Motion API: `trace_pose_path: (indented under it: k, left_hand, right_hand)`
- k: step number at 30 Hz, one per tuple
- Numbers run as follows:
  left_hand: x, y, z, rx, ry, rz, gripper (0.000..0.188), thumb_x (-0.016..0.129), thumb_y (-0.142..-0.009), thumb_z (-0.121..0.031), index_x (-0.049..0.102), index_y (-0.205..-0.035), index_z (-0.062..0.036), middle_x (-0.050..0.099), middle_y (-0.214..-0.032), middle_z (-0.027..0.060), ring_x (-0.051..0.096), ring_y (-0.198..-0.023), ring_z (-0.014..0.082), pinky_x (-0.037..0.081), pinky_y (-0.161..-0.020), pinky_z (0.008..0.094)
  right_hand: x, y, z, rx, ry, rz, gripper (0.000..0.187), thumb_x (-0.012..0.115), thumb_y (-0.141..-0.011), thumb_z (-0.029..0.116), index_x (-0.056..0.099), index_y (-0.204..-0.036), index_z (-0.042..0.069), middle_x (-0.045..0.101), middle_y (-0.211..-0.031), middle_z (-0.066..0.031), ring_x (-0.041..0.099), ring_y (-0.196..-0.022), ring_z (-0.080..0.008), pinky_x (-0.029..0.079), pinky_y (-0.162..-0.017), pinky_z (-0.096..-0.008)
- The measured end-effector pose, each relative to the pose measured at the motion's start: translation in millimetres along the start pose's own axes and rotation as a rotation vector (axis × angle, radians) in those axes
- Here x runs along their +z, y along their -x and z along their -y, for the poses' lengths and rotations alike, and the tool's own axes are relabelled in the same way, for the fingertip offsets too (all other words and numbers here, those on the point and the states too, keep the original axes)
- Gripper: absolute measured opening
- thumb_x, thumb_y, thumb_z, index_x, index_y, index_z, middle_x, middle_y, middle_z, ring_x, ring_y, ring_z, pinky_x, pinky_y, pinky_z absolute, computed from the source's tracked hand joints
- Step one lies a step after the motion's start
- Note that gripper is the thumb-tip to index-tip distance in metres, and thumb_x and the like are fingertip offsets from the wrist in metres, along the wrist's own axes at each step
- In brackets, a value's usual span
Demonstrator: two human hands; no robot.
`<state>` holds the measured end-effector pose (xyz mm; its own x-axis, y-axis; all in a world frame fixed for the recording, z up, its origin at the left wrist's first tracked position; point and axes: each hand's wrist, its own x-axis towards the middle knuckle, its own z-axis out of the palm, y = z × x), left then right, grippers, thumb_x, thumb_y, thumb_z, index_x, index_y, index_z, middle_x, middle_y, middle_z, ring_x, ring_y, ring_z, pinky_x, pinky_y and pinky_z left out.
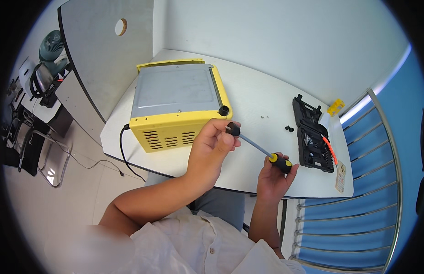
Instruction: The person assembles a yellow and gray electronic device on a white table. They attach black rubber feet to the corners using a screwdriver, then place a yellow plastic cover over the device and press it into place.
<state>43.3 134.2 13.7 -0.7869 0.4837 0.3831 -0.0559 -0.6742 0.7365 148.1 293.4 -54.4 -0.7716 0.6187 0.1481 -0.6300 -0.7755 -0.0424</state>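
My left hand [214, 145] pinches a small black round foot [232, 129] between thumb and fingers. My right hand [276, 180] grips the black-and-yellow handle of a screwdriver [257, 146], whose grey shaft points up and left to the foot; whether its tip sits inside the foot is hidden. Just behind my left hand lies a yellow toaster oven [175, 119] with a flat grey metal panel [175, 86] facing up and slotted vents on its near side. One black foot [224, 110] is on the panel's near right corner. Small black pieces [289, 129], like more feet, lie to the right.
Tiny screws [265, 117] lie on the white table [248, 91]. An unfolded black tool case [315, 141] with an orange-red tool [330, 150] stands at right, near a yellow holder [335, 107]. The oven's black cord [123, 150] hangs over the front edge. A metal railing [349, 208] borders the right.
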Motion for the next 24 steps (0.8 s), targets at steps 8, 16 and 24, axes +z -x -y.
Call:
trace_pose_path:
  k: [8, 16, 24]
  left_hand:
    - [-1, -1, 6, 0.017, -0.014, 0.008, 0.041, 0.060, -0.093, -0.038, 0.052, -0.116, -0.0058, 0.057, -0.105, 0.0055, 0.056, -0.088, 0.0121, 0.043, -0.080, 0.0275]
    - [0, 0, 11, -0.008, 0.012, 0.017, 0.039, 0.061, -0.092, -0.036, 0.053, -0.115, -0.0046, 0.057, -0.106, 0.0059, 0.056, -0.088, 0.0126, 0.043, -0.080, 0.0276]
    - [-11, 9, 1, -0.208, -0.145, 0.058, 0.040, 0.063, -0.092, -0.035, 0.055, -0.116, -0.0045, 0.059, -0.106, 0.0055, 0.057, -0.091, 0.0157, 0.045, -0.082, 0.0299]
  right_hand:
    - [-11, 1, 1, 0.001, -0.010, -0.050, 0.036, 0.065, -0.089, 0.033, 0.056, -0.103, 0.001, 0.058, -0.107, -0.0138, 0.054, -0.103, -0.0284, 0.050, -0.095, -0.0418]
    - [-10, 2, 1, 0.016, -0.038, -0.060, 0.035, 0.066, -0.088, 0.033, 0.056, -0.101, 0.001, 0.057, -0.106, -0.0135, 0.053, -0.103, -0.0289, 0.050, -0.096, -0.0418]
    - [-9, -4, 3, -0.015, -0.031, -0.043, 0.036, 0.067, -0.088, 0.032, 0.056, -0.101, 0.001, 0.058, -0.105, -0.0138, 0.052, -0.104, -0.0285, 0.047, -0.098, -0.0396]
